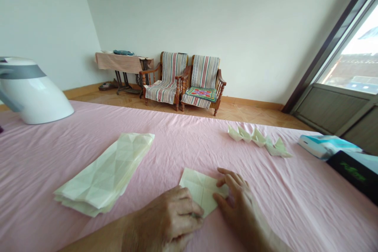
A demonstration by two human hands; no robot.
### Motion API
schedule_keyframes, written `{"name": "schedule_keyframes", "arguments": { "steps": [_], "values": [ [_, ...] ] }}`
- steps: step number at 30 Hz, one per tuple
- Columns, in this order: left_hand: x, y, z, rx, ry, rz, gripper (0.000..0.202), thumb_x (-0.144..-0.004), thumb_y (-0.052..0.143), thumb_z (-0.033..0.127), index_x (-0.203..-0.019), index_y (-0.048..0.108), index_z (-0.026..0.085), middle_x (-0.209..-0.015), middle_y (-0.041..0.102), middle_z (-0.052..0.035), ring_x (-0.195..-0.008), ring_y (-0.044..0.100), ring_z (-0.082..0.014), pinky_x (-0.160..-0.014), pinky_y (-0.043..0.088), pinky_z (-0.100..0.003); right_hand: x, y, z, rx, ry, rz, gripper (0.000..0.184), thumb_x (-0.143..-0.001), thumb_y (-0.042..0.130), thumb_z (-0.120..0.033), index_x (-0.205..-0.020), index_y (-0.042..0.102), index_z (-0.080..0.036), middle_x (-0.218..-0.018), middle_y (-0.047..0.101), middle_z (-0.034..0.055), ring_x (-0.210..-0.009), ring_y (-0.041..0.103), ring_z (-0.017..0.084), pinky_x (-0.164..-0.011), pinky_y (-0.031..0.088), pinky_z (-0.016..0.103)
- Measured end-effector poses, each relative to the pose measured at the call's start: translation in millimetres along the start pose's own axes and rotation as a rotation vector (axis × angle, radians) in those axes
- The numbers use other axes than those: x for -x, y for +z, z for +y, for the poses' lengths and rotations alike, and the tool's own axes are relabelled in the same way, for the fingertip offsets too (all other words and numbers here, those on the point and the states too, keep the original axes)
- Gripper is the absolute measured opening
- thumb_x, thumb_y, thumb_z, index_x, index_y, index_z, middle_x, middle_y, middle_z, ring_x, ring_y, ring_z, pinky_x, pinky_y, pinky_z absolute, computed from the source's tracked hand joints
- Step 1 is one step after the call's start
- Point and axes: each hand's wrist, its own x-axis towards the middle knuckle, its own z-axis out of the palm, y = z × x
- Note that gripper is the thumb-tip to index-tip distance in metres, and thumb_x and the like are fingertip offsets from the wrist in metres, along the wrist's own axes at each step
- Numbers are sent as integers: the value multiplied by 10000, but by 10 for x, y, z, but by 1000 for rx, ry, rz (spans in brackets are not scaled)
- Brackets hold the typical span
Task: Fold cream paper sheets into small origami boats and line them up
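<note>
We judged the step in hand to be a fold partway made: a pale sheet of paper lay flat on the pink-covered worktop, already creased into quarters, and both hands were pressing on it.

Left hand: curled loosely, knuckles up, its fingertips pinching the near edge of the paper. Not wide; closed down onto the sheet.

Right hand: laid flatter, fingers spread a little, fingertips resting on the paper's right corner and pinning it to the cloth.

The paper sat between the two hands, touching both, its far corner pointing away from us and free of either hand.

Our judgement of what the next move called for: keeping the sheet pinned with one hand while the other ran along the fold to set it sharp, with the edges kept aligned, since the soft cloth beneath gave little backing.

Taking the paper as landmark:
- A stack of creased sheets lay to its left, well apart.
- A row of small folded paper shapes sat beyond it and to the right.
- A teal and white box and a black box lay far right.
- A white appliance stood far left, beyond.
- Two striped chairs stood against the wall behind.
</note>
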Motion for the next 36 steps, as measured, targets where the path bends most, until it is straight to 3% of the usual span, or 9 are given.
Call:
{"name": "schedule_keyframes", "arguments": {
  "steps": [3,6,10,16,22,27,30,36],
  "values": [
    [-8,9,5,0,-1,-4,231,-886,508,50,-1060,622,150,-1054,669,-71,-938,586,-209,-867,445,-339,18,-78,-132,99,-158,41,234,-864,498,-110,-1042,580,-238,-1223,593,94,-1127,540,268,-874,449,453],
    [-6,24,7,-8,-7,6,172,-895,509,58,-984,621,153,-1014,668,-72,-930,589,-211,-858,430,-338,65,-127,-276,55,-331,-3,304,-856,472,-50,-1090,583,-210,-1085,669,74,-990,619,215,-802,498,355],
    [13,29,0,13,-34,17,132,-882,537,74,-954,608,158,-990,667,-73,-901,590,-204,-846,427,-333,153,-103,-335,58,-427,-87,332,-825,503,-46,-1101,619,-189,-1033,711,49,-912,667,197,-764,541,302],
    [26,-16,-21,76,-194,62,386,-733,665,86,-1091,595,211,-1057,645,-24,-976,565,-203,-974,356,-376,209,-115,-280,168,-474,28,336,-831,437,-40,-1089,627,-140,-1002,737,67,-889,701,198,-718,568,283],
    [-6,-45,-34,75,-221,36,510,-635,574,-4,-1080,611,240,-1101,638,-11,-1028,552,-205,-975,332,-380,245,-109,-263,173,-461,24,317,-867,440,-70,-1108,625,-159,-1019,734,70,-922,697,197,-755,562,285],
    [-21,-63,-29,-25,-195,3,336,-728,544,-14,-964,622,212,-1051,662,-17,-987,567,-201,-939,341,-366,245,-94,-266,148,-425,11,347,-862,415,-50,-1111,628,-164,-1014,728,83,-916,688,201,-748,562,302],
    [-6,-49,-39,-80,-128,-16,272,-810,525,10,-997,610,188,-1041,671,-41,-966,570,-207,-915,350,-372,223,-131,-283,139,-401,-90,336,-858,452,-53,-1129,622,-158,-1051,717,93,-939,678,211,-768,560,314],
    [17,-31,-115,-161,-67,25,183,-961,442,103,-1003,605,174,-967,678,-62,-921,575,-206,-900,354,-374,208,-185,-310,117,-379,-124,311,-872,456,-57,-1121,617,-150,-1047,709,102,-936,668,221,-761,550,330]
  ]
}}
